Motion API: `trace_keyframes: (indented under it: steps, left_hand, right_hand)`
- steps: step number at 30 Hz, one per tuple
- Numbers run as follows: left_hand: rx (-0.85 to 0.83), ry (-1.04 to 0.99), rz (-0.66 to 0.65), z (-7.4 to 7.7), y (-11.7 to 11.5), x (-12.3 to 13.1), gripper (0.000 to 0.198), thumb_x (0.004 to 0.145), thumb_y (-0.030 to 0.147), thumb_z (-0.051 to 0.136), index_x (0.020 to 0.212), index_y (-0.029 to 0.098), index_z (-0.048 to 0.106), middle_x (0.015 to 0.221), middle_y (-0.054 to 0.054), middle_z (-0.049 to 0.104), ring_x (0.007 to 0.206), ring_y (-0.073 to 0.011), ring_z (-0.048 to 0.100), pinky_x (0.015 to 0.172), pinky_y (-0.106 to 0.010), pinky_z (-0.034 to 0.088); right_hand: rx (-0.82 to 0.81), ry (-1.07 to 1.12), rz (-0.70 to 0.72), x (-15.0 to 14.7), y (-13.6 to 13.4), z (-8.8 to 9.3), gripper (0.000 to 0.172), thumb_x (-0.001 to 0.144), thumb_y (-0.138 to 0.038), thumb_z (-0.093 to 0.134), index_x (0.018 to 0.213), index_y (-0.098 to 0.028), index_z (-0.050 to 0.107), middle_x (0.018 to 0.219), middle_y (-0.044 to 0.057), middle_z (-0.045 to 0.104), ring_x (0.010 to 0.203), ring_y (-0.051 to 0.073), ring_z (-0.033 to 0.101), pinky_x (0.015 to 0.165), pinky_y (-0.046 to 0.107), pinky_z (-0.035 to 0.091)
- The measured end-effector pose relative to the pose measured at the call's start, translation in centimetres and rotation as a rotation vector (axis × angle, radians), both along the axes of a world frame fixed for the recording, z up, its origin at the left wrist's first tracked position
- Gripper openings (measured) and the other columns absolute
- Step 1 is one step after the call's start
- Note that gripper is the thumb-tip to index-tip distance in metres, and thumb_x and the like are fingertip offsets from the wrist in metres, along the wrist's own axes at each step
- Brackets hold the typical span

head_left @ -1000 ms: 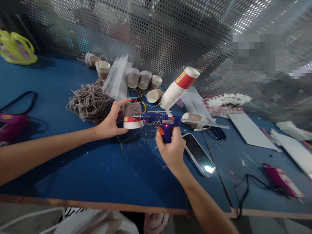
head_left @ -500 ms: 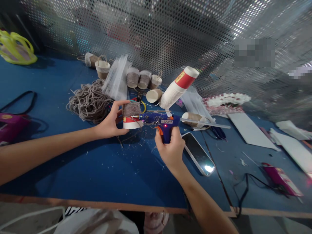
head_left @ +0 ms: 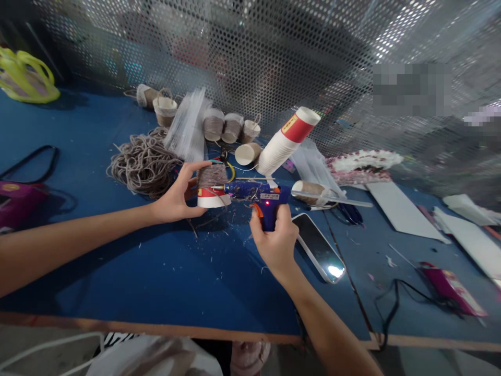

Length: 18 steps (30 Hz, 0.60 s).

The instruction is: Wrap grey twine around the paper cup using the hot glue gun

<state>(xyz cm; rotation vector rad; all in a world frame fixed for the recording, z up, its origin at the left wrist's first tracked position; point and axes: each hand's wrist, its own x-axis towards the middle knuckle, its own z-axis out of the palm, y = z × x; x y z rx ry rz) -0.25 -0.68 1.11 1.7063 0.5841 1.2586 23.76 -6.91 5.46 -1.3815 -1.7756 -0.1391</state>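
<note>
A paper cup (head_left: 212, 200) stands upside down, its upper part wound with grey-brown cord and a red and white band bare below. My left hand (head_left: 178, 197) grips it from the left, fingers at the top and thumb low on the side. Wrapped round the handle of a blue hot glue gun (head_left: 267, 211) is my right hand (head_left: 276, 237), with a finger by the orange trigger. The gun's red light glows, and its nozzle is at the cup's side, near the lower edge of the cord. A clear glue stick (head_left: 354, 201) juts from its back.
A heap of cord (head_left: 143, 164) lies left of the cup. Behind are cord-wrapped cups (head_left: 213, 127) and a leaning stack of paper cups (head_left: 278, 149). A phone (head_left: 319, 248) lies right of my right hand. A perforated metal screen (head_left: 242, 57) borders the table's back.
The glue gun and my right hand have shifted very slightly to the right. My left hand and the cup are almost unmoved.
</note>
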Motion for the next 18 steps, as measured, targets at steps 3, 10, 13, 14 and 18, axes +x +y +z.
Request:
trace_keyframes:
  steps: [3,10,13,14,18]
  left_hand:
    - [0.011,-0.019,-0.018,-0.21,0.13,0.03,0.082,0.072,0.013,0.077,0.141,0.032,0.038,0.141,-0.010,0.050,0.121,-0.0277,0.064,0.098,-0.042,0.061]
    - [0.018,-0.065,-0.058,-0.43,0.32,0.09,0.083,0.072,0.017,0.081,0.141,0.032,0.038,0.139,-0.009,0.055,0.116,-0.0270,0.067,0.095,-0.040,0.062]
    - [0.015,-0.062,-0.057,-0.38,0.31,-0.01,0.082,0.073,0.020,0.082,0.142,0.033,0.039,0.136,-0.009,0.057,0.118,-0.0281,0.066,0.097,-0.042,0.061]
    - [0.014,-0.058,-0.044,-0.40,0.33,-0.04,0.082,0.073,0.021,0.083,0.142,0.032,0.040,0.137,-0.009,0.056,0.121,-0.0294,0.064,0.100,-0.044,0.059]
    - [0.027,-0.045,0.027,-0.65,0.50,-0.10,0.086,0.068,0.023,0.088,0.141,0.031,0.043,0.145,-0.010,0.049,0.137,-0.0343,0.051,0.111,-0.049,0.051]
  right_hand:
    - [0.021,-0.004,-0.001,0.08,0.03,0.00,0.012,0.083,-0.028,0.062,0.091,-0.021,0.055,0.056,-0.006,0.058,0.040,0.011,0.054,0.042,0.023,0.047]
    - [0.034,0.012,0.034,0.08,-0.03,0.20,0.013,0.083,-0.025,0.063,0.093,-0.020,0.056,0.061,-0.004,0.064,0.041,0.011,0.056,0.044,0.022,0.049]
    - [0.028,0.022,0.034,0.03,-0.06,0.27,0.013,0.083,-0.025,0.063,0.094,-0.020,0.057,0.060,-0.004,0.063,0.041,0.011,0.056,0.044,0.022,0.049]
    - [0.023,0.026,0.032,0.03,-0.07,0.28,0.014,0.083,-0.025,0.063,0.094,-0.020,0.057,0.060,-0.004,0.063,0.041,0.011,0.056,0.044,0.022,0.049]
    - [0.026,0.029,0.023,0.14,-0.08,0.28,0.012,0.083,-0.026,0.063,0.091,-0.020,0.056,0.058,-0.005,0.061,0.040,0.011,0.054,0.043,0.022,0.048]
